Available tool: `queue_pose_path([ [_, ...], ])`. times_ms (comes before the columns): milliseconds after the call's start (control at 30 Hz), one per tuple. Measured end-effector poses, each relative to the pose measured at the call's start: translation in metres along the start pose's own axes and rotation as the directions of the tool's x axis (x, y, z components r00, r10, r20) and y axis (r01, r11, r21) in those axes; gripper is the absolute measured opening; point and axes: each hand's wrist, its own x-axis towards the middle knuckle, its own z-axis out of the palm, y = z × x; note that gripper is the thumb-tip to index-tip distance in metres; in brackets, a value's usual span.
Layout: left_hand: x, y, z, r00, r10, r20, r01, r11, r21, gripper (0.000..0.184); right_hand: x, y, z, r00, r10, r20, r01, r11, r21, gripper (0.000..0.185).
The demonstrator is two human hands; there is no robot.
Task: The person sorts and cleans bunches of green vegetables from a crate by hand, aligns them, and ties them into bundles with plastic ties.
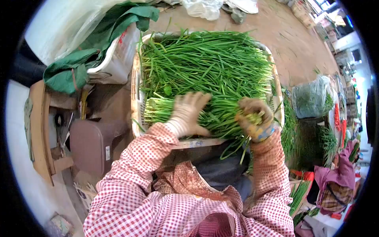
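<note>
Long green garlic chives (205, 59) fill a white plastic crate (136, 85) in front of me, with pale cut ends toward both sides. My left hand (187, 112), in a light work glove, lies palm down on the near layer of chives, fingers and thumb spread. At the crate's near right corner, my right hand (256, 118), in a soiled glove, is closed round a bunch of chives. Pale stem ends show between its fingers. A few loose leaves dangle over the near rim below that hand.
A brown plastic stool (89, 146) stands left of the crate by a wooden frame (39, 130). Green cloth (75, 63) drapes over a white bin (118, 55). On the right are a clear plastic bag of greens (312, 98) and a purple cloth (337, 170).
</note>
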Motion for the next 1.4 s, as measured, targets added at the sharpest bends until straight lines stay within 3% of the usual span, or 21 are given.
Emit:
queue_pose_path([
  [33, -0.003, -0.013, 0.006, 0.986, -0.117, 0.117, 0.103, 0.987, 0.12, 0.117, -0.004, 0.002, -0.007, 0.993, 0.085, -0.084, -0.075, 0.99, 0.12, 0.026],
  [100, -0.004, -0.034, 0.032, 0.915, -0.17, 0.365, 0.055, 0.951, 0.306, 0.118, 0.001, 0.012, -0.026, 0.963, 0.153, -0.224, -0.109, 0.974, 0.196, 0.028],
  [167, -0.002, -0.038, 0.037, 0.91, -0.18, 0.372, 0.075, 0.957, 0.28, 0.117, 0.015, 0.007, -0.044, 0.896, 0.259, -0.36, -0.196, 0.959, 0.203, 0.027],
  [233, 0.0, -0.037, 0.038, 0.898, -0.219, 0.382, 0.1, 0.946, 0.307, 0.118, 0.024, -0.006, -0.062, 0.883, 0.137, -0.45, -0.003, 0.958, 0.287, 0.028],
  [433, 0.004, -0.043, 0.048, 0.894, -0.255, 0.367, 0.128, 0.933, 0.336, 0.117, -0.001, -0.095, -0.215, 0.817, -0.147, -0.558, 0.04, 0.979, -0.199, 0.025],
  [533, 0.004, -0.037, 0.044, 0.889, -0.272, 0.369, 0.133, 0.924, 0.36, 0.117, -0.066, -0.168, -0.306, 0.766, -0.174, -0.619, 0.042, 0.974, -0.222, 0.027],
  [667, 0.002, -0.03, 0.044, 0.888, -0.3, 0.349, 0.146, 0.903, 0.404, 0.114, -0.169, -0.257, -0.326, 0.665, -0.185, -0.724, 0.02, 0.973, -0.23, 0.034],
  [800, 0.004, -0.028, 0.046, 0.899, -0.286, 0.331, 0.114, 0.884, 0.452, 0.117, -0.218, -0.25, -0.276, 0.893, -0.155, -0.423, 0.058, 0.971, -0.233, 0.041],
  [833, 0.004, -0.013, 0.037, 0.869, -0.339, 0.359, 0.135, 0.863, 0.487, 0.118, -0.265, -0.209, -0.307, 0.552, -0.089, -0.829, -0.08, 0.984, -0.159, 0.037],
  [867, -0.003, -0.009, 0.03, 0.871, -0.333, 0.362, 0.145, 0.876, 0.459, 0.118, -0.289, -0.149, -0.31, 0.54, -0.086, -0.837, -0.079, 0.985, -0.152, 0.037],
  [933, -0.001, 0.018, -0.002, 0.838, -0.381, 0.391, 0.187, 0.873, 0.451, 0.115, -0.31, -0.062, -0.325, 0.4, -0.147, -0.905, -0.331, 0.897, -0.292, 0.017],
  [967, 0.002, 0.015, -0.006, 0.867, -0.342, 0.362, 0.166, 0.884, 0.437, 0.106, -0.271, -0.071, -0.277, 0.441, -0.095, -0.892, -0.333, 0.906, -0.261, 0.016],
  [1000, -0.002, 0.026, -0.014, 0.934, -0.242, 0.262, 0.09, 0.87, 0.484, 0.1, -0.249, -0.067, -0.253, 0.413, -0.053, -0.909, -0.126, 0.985, -0.114, 0.021],
  [1033, -0.011, 0.04, -0.025, 0.977, -0.134, 0.169, 0.022, 0.841, 0.541, 0.094, -0.251, -0.057, -0.253, 0.416, -0.09, -0.905, -0.104, 0.984, -0.146, 0.023],
  [1100, -0.025, 0.059, -0.032, 0.985, 0.168, 0.045, -0.171, 0.892, 0.418, 0.08, -0.248, -0.053, -0.247, 0.33, -0.055, -0.943, -0.03, 0.997, -0.069, 0.023],
  [1167, -0.034, 0.082, -0.012, 0.92, 0.388, -0.051, -0.388, 0.887, -0.25, 0.064, -0.266, -0.029, -0.264, 0.369, 0.023, -0.929, -0.261, 0.962, -0.08, 0.023],
  [1200, -0.046, 0.12, -0.018, 0.901, 0.433, 0.03, -0.414, 0.879, -0.238, 0.062, -0.267, -0.024, -0.261, 0.44, 0.065, -0.896, -0.222, 0.974, -0.038, 0.023],
  [1233, -0.051, 0.142, -0.015, 0.852, 0.498, 0.161, -0.378, 0.799, -0.467, 0.056, -0.263, -0.031, -0.253, 0.517, 0.04, -0.855, -0.238, 0.966, -0.098, 0.025],
  [1333, -0.058, 0.203, 0.017, 0.583, 0.662, 0.47, -0.171, 0.666, -0.726, 0.05, -0.246, -0.07, -0.231, 0.568, -0.053, -0.822, -0.07, 0.991, -0.112, 0.026],
  [1367, -0.064, 0.221, 0.032, 0.461, 0.676, 0.574, 0.229, 0.535, -0.813, 0.057, -0.244, -0.077, -0.233, 0.544, -0.088, -0.834, 0.002, 0.995, -0.104, 0.027],
  [1400, -0.064, 0.232, 0.059, 0.333, 0.757, 0.563, 0.452, 0.395, -0.799, 0.072, -0.248, -0.09, -0.23, 0.545, -0.089, -0.834, -0.041, 0.99, -0.132, 0.026],
])
